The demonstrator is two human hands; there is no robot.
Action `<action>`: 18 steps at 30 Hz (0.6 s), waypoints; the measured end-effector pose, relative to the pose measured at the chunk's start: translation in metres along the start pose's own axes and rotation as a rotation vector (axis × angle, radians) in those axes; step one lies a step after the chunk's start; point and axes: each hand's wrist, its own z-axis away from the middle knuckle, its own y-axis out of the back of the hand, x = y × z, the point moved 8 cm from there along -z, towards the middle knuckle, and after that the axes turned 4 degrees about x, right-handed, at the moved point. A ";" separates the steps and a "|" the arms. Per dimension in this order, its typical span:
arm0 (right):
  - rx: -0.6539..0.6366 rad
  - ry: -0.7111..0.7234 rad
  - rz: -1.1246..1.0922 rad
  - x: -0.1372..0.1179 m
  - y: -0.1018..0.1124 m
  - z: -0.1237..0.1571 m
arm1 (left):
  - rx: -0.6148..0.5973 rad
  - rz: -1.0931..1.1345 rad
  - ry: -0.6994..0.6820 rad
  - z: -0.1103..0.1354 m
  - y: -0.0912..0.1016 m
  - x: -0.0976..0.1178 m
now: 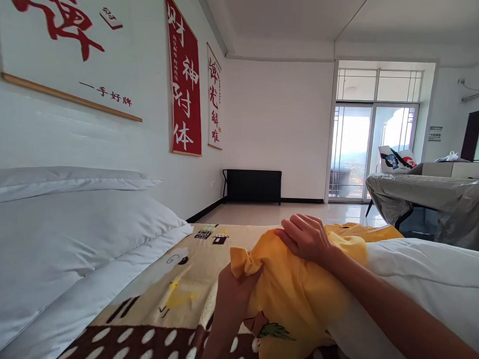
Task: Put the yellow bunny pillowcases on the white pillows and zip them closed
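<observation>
Clearly, yellow fabric [294, 286] between left hand [236, 284], tight round one end, and right hand [306, 237], curled firmly on top.

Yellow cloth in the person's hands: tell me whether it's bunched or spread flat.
Bunched: the yellow cloth is creased, one end gathered in the left hand, the right hand clasping its upper part.

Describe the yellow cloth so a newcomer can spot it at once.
Find the patterned blanket, right of the white pillows. Over it, the left hand and right hand grip the bunched yellow cloth. Its yellow colour and printed green leaves set it apart from the white bedding to its right.
</observation>
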 end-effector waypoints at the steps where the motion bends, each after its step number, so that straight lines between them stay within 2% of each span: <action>1: -0.009 -0.033 -0.007 0.007 0.001 -0.001 | -0.017 0.029 0.039 -0.003 0.001 -0.005; 4: -0.093 -0.110 -0.043 0.022 -0.001 -0.001 | -0.064 0.195 0.146 -0.008 -0.004 -0.017; 9: -0.368 -0.172 -0.149 0.023 -0.010 -0.004 | -0.044 0.400 0.264 -0.006 -0.016 -0.026; 14: -0.565 -0.199 -0.396 -0.003 -0.016 0.001 | -0.001 0.346 0.238 -0.003 -0.013 -0.022; 18: -0.668 -0.164 -0.462 -0.023 -0.029 0.012 | 0.047 0.234 0.239 -0.007 0.000 -0.025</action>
